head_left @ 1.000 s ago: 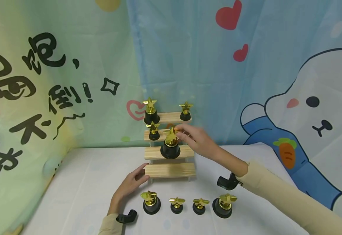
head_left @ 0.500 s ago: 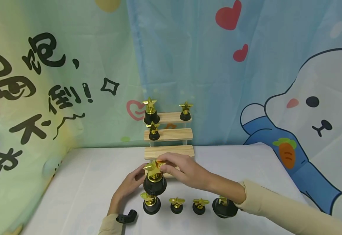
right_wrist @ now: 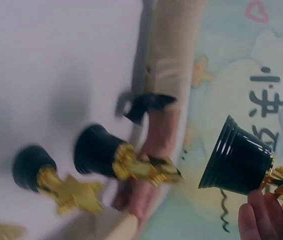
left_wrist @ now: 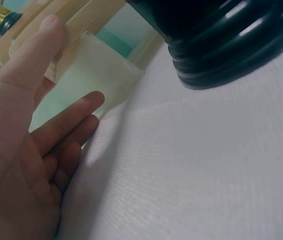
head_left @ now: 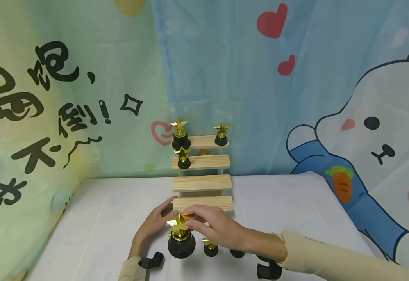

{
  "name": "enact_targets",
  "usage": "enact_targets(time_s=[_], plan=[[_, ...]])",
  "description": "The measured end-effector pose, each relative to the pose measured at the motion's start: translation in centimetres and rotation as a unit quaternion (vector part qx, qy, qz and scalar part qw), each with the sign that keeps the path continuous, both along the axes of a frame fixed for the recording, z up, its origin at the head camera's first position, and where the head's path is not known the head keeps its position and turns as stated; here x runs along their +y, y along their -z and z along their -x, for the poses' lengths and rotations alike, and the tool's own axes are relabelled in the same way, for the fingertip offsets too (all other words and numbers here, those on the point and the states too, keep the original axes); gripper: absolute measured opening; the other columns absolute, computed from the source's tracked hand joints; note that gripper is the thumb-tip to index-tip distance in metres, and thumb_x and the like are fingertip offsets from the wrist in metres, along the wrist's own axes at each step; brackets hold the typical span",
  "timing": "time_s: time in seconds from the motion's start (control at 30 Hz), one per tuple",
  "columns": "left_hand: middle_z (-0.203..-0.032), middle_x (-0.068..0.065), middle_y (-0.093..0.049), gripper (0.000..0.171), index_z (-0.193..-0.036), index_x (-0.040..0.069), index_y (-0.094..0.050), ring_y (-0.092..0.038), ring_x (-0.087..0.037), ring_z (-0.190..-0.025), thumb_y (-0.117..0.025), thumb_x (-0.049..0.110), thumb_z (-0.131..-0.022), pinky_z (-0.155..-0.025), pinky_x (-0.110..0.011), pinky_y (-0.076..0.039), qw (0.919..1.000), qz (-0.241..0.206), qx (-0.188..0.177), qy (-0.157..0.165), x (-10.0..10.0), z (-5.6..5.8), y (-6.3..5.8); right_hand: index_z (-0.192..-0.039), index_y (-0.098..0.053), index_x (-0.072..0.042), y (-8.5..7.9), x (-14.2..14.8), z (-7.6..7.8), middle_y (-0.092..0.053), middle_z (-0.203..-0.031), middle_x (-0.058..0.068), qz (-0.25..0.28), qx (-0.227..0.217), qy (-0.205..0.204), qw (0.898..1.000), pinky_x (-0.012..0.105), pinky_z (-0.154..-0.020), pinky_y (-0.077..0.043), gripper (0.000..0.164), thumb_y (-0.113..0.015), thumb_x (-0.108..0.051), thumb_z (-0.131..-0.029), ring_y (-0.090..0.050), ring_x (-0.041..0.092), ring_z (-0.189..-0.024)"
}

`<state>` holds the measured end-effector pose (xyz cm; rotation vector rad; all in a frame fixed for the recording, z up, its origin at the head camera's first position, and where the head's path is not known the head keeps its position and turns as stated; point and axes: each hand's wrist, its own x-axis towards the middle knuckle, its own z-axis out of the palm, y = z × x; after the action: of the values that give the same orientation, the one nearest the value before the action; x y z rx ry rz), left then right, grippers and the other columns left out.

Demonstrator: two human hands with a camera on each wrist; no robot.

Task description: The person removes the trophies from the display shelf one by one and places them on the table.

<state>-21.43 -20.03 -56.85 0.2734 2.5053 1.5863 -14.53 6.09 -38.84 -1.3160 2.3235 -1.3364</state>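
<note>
My right hand point(head_left: 220, 226) pinches a large star trophy point(head_left: 181, 245) by its gold star. The trophy's black base hangs upright over the front row, hiding most of another trophy behind it. In the right wrist view the fingers point(right_wrist: 261, 215) are at the gold part, just past the black base. My left hand point(head_left: 155, 220) rests at the left end of the stepped wooden stand point(head_left: 204, 203). In the left wrist view its thumb point(left_wrist: 41, 45) lies along the wooden step, while the other fingers extend loosely beside the pale side panel point(left_wrist: 99, 65).
Two trophies, one large point(head_left: 179, 132) and one small point(head_left: 221, 137), stand on the top step. Another small trophy point(head_left: 183, 159) is at the left of the second step. On the white cloth point(head_left: 113, 218) stands a small trophy point(head_left: 210, 248); others are partly behind my right arm.
My right hand has lifted the large trophy off the third step and brought it forward, down and left, over the front row. The left hand stays at the stand.
</note>
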Motion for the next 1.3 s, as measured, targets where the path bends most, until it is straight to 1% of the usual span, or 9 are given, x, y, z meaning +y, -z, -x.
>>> enact_targets(time_s=[0.1,0.3,0.53,0.63,0.73,0.87,1.03,1.13,1.3], plan=[[-0.127,-0.003,-0.065,0.057,-0.145,0.032,-0.044,-0.057,-0.024,-0.125,-0.065,0.037,-0.092,-0.109,-0.052,-0.038,1.0000,-0.003,-0.002,-0.001,0.0,0.0,0.0,-0.123,-0.059,-0.013,1.0,-0.3,-0.6,-0.068,-0.112,0.001,-0.008,-0.013,0.000,1.000,0.022,-0.084,-0.054,0.027,-0.046,-0.027,-0.103,-0.063,0.001,-0.091],[-0.125,-0.002,-0.066,0.057,-0.145,0.031,-0.044,-0.059,-0.021,-0.121,-0.065,0.038,-0.092,-0.106,-0.049,-0.041,1.0000,0.002,0.004,-0.005,0.0,0.0,0.0,-0.122,-0.060,-0.010,3.1,-0.9,-1.4,-0.069,-0.110,0.004,-0.007,-0.006,-0.010,1.000,0.019,-0.080,-0.053,0.026,-0.047,-0.024,-0.103,-0.064,0.001,-0.089],[-0.126,-0.003,-0.065,0.057,-0.145,0.031,-0.044,-0.059,-0.021,-0.121,-0.064,0.039,-0.093,-0.104,-0.046,-0.043,0.9998,0.014,0.010,-0.002,0.0,0.0,-0.2,-0.119,-0.061,-0.010,5.4,-1.3,-2.3,-0.069,-0.103,0.002,-0.024,-0.001,-0.008,1.000,0.015,-0.077,-0.051,0.026,-0.049,-0.026,-0.102,-0.058,-0.006,-0.085],[-0.127,-0.004,-0.065,0.058,-0.146,0.028,-0.043,-0.058,-0.022,-0.121,-0.064,0.038,-0.093,-0.104,-0.046,-0.043,0.9998,0.014,0.012,0.002,0.0,0.0,-0.2,-0.119,-0.061,-0.010,6.1,-1.4,-2.6,-0.068,-0.100,0.002,-0.032,-0.014,-0.009,0.999,0.014,-0.075,-0.051,0.027,-0.049,-0.027,-0.102,-0.057,-0.007,-0.085],[-0.126,-0.004,-0.065,0.059,-0.147,0.026,-0.042,-0.058,-0.022,-0.122,-0.064,0.039,-0.093,-0.104,-0.046,-0.042,0.9998,0.015,0.010,0.001,0.0,0.0,-0.3,-0.118,-0.061,-0.009,6.9,-1.5,-2.8,-0.069,-0.101,0.003,-0.032,-0.013,-0.014,0.999,0.013,-0.074,-0.050,0.026,-0.050,-0.027,-0.102,-0.059,-0.005,-0.086],[-0.127,-0.004,-0.065,0.059,-0.147,0.027,-0.042,-0.058,-0.022,-0.122,-0.064,0.039,-0.093,-0.105,-0.048,-0.042,0.9999,0.015,0.007,-0.001,0.0,0.0,-0.3,-0.116,-0.061,-0.009,7.9,-1.6,-3.0,-0.069,-0.103,0.003,-0.030,-0.005,-0.019,0.999,0.013,-0.073,-0.051,0.025,-0.049,-0.026,-0.102,-0.061,-0.003,-0.087],[-0.127,-0.004,-0.065,0.059,-0.147,0.030,-0.042,-0.058,-0.022,-0.122,-0.063,0.041,-0.093,-0.105,-0.049,-0.041,0.9999,0.013,0.004,0.000,0.0,0.2,-0.3,-0.117,-0.061,-0.011,8.6,-1.6,-3.3,-0.069,-0.105,0.003,-0.039,-0.001,-0.020,0.999,0.014,-0.074,-0.051,0.025,-0.049,-0.027,-0.102,-0.063,-0.002,-0.089],[-0.127,-0.004,-0.065,0.059,-0.147,0.029,-0.042,-0.058,-0.023,-0.122,-0.063,0.041,-0.093,-0.105,-0.049,-0.042,0.9999,0.016,0.006,0.000,0.0,0.2,-0.3,-0.118,-0.060,-0.010,8.9,-1.7,-3.5,-0.068,-0.105,0.004,-0.046,-0.017,-0.029,0.998,0.013,-0.074,-0.051,0.025,-0.049,-0.027,-0.102,-0.063,0.000,-0.090],[-0.128,-0.005,-0.065,0.061,-0.148,0.026,-0.042,-0.057,-0.024,-0.124,-0.063,0.041,-0.093,-0.106,-0.050,-0.040,0.9998,0.017,0.003,-0.001,0.0,-0.1,-0.4,-0.118,-0.059,-0.009,9.3,-1.7,-3.8,-0.067,-0.106,0.004,-0.073,-0.075,-0.034,0.994,0.014,-0.075,-0.052,0.028,-0.048,-0.030,-0.102,-0.062,-0.002,-0.092]])
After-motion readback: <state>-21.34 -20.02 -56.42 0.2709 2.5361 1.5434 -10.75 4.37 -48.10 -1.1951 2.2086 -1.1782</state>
